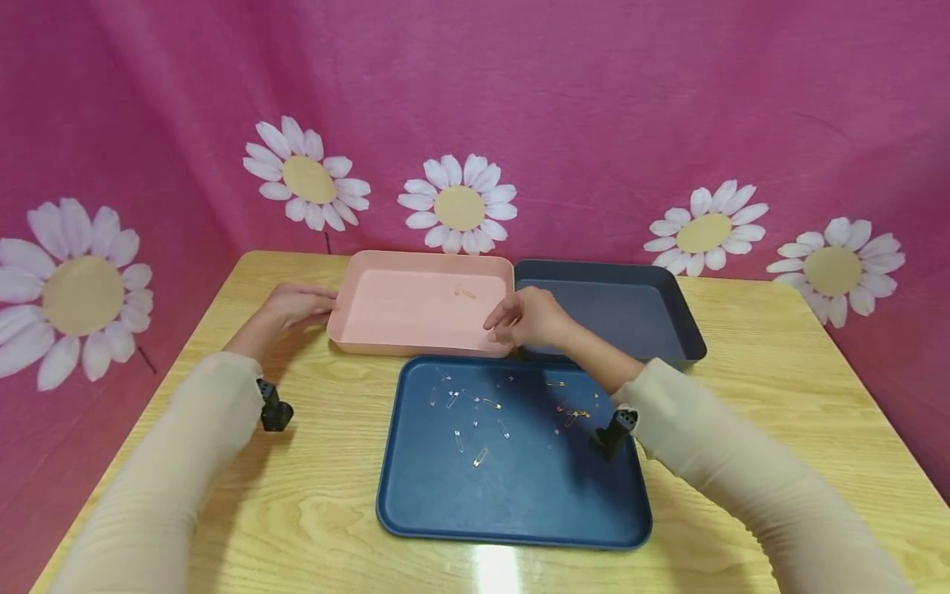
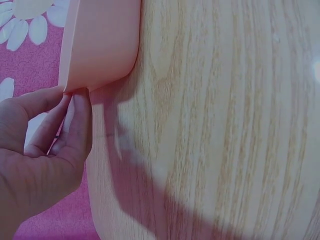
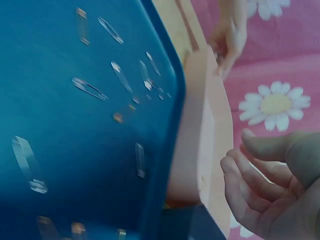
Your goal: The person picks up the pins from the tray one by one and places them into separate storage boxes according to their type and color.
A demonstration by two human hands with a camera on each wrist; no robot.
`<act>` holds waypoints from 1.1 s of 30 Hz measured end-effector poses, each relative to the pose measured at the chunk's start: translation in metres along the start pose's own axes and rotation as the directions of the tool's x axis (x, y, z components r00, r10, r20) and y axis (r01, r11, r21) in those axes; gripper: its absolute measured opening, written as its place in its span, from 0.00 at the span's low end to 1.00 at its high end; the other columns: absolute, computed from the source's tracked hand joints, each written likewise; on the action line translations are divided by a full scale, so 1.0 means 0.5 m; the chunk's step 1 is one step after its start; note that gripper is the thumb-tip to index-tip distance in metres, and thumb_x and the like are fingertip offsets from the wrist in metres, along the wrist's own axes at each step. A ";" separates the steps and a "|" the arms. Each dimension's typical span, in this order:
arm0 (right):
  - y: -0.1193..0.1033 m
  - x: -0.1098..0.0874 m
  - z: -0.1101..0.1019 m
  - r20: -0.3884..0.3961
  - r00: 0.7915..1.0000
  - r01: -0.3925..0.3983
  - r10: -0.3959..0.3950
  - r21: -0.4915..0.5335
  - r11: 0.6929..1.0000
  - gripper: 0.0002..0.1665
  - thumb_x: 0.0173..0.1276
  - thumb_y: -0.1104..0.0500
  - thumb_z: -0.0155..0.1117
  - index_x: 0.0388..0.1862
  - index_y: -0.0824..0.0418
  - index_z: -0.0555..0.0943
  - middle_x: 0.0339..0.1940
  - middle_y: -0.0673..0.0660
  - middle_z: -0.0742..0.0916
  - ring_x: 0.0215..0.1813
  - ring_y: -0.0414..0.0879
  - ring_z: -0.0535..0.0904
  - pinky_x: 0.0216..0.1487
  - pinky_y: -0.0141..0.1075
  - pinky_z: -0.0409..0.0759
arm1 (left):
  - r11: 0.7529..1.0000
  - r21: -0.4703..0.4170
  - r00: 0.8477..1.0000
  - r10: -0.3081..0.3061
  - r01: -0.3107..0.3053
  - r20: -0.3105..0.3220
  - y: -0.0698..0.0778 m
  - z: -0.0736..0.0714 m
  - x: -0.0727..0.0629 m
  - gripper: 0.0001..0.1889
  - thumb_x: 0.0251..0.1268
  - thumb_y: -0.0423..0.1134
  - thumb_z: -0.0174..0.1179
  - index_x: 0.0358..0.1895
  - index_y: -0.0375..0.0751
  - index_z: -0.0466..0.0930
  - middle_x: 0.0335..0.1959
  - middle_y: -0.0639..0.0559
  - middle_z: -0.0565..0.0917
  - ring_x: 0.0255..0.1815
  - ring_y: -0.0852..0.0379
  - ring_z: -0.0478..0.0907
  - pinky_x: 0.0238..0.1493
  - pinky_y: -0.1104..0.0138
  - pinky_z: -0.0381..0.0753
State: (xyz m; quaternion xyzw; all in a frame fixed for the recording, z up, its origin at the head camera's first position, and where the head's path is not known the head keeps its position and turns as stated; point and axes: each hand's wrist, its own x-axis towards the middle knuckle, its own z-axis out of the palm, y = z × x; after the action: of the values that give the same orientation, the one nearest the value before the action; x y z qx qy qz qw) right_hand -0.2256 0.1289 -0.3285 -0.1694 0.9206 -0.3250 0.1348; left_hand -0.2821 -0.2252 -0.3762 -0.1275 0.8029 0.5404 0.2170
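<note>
My left hand [image 1: 295, 305] pinches the left wall of a pink tray [image 1: 401, 309], thumb outside the rim in the left wrist view. Over that tray's right end hovers my right hand [image 1: 533, 317]. Its fingers are loosely bent, with the thumb apart from them, and nothing shows between them in the right wrist view. A couple of gold safety pins [image 1: 467, 294] lie inside the pink tray. On the blue tray [image 1: 519, 503] in front, several silver and gold safety pins [image 1: 481, 457] are scattered, a few bunched at its right side under the right forearm.
A dark navy deep tray [image 1: 616, 318] stands against the pink one's right side, partly behind my right arm. All three sit on a wood-grain table [image 1: 319, 495]. A pink curtain [image 1: 579, 107] with daisies hangs behind the table. A camera is strapped to each wrist.
</note>
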 end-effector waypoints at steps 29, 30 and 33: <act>0.023 -0.137 0.159 0.254 0.886 0.416 -0.387 -0.069 0.907 0.04 0.53 0.65 0.74 0.25 0.60 0.86 0.23 0.52 0.86 0.23 0.27 0.71 0.25 0.18 0.73 | 1.000 0.021 1.000 0.012 -0.012 0.028 -0.006 -0.002 -0.009 0.26 0.73 0.37 0.50 0.70 0.29 0.62 0.71 0.35 0.65 0.30 0.79 0.76 0.64 0.68 0.76; 0.022 -0.138 0.159 0.252 0.885 0.422 -0.391 -0.079 0.903 0.04 0.53 0.66 0.74 0.25 0.60 0.86 0.24 0.52 0.85 0.23 0.28 0.71 0.25 0.18 0.73 | 1.000 0.020 0.999 0.013 -0.013 0.029 -0.005 -0.001 -0.009 0.26 0.73 0.36 0.50 0.70 0.29 0.62 0.70 0.35 0.65 0.30 0.79 0.76 0.64 0.68 0.76; 0.021 -0.139 0.160 0.248 0.885 0.429 -0.395 -0.105 0.897 0.05 0.53 0.66 0.74 0.23 0.59 0.85 0.24 0.51 0.85 0.24 0.28 0.71 0.26 0.18 0.72 | 1.000 0.012 0.999 0.014 -0.015 0.035 -0.003 0.000 -0.008 0.26 0.73 0.36 0.50 0.70 0.29 0.62 0.71 0.35 0.65 0.30 0.79 0.75 0.62 0.69 0.77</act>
State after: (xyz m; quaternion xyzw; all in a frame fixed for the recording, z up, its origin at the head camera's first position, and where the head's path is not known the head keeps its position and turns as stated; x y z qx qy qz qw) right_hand -0.1364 0.1200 -0.3858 -0.4065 0.8653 -0.2521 0.1501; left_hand -0.2781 -0.2259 -0.3756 -0.1111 0.8031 0.5393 0.2277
